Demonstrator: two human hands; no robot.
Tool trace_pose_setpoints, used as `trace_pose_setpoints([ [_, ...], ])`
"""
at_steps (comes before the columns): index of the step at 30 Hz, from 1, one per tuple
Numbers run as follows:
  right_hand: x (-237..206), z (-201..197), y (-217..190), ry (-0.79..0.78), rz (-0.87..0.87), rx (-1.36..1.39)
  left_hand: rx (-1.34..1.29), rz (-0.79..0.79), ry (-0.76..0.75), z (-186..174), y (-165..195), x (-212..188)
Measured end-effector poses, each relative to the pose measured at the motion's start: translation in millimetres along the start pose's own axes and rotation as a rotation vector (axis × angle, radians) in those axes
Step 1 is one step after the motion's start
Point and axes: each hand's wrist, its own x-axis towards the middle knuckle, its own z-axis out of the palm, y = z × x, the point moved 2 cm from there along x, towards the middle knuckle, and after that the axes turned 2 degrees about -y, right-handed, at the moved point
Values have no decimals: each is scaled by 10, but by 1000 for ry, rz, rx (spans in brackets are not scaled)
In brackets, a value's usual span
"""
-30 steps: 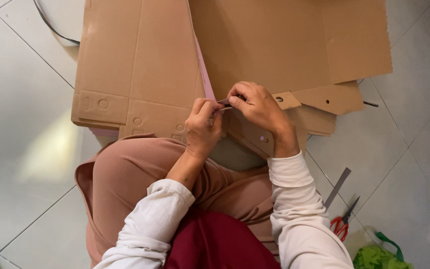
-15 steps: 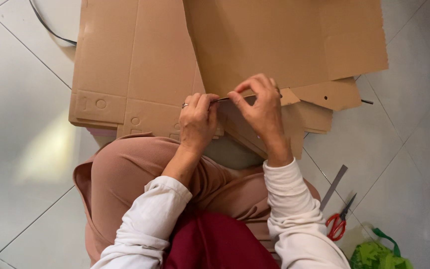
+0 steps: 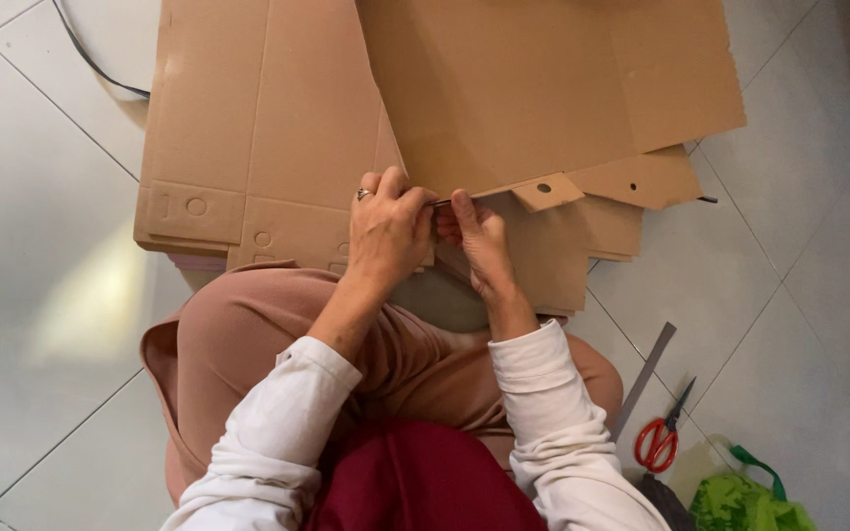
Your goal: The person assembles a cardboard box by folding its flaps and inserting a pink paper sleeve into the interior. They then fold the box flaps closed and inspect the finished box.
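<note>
My hands have slid left along the top cardboard sheet (image 3: 543, 88). Left hand (image 3: 386, 231) and right hand (image 3: 479, 241) both pinch its near edge, grip clenched. Red scissors (image 3: 663, 438) lie untouched on the floor.

One head-worn view looks steeply down, close over the lap.

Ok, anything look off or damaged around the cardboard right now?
The upper cardboard sheet lies skewed across the lower cardboard sheet, and its right edge looks ragged. Both hands, left hand and right hand, pinch its near edge. Red-handled scissors lie on the floor with blades open.
</note>
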Motion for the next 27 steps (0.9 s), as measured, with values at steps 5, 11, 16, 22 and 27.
trace_pose_setpoints([
  [5, 16, -18, 99, 66, -6, 75, 96, 35, -115, -133, 3, 158],
  [11, -65, -5, 32, 63, 118, 219, 147, 104, -193, -146, -61, 344],
  [16, -149, 45, -64, 33, 136, 236, 194, 130, -285, -45, -135, 446],
  [22, -225, 51, -38, 76, 138, 310, 127, 100, -424, 95, -106, 496],
  [27, -221, 40, 11, 149, 99, 330, 164, 168, -455, 158, -71, 489],
])
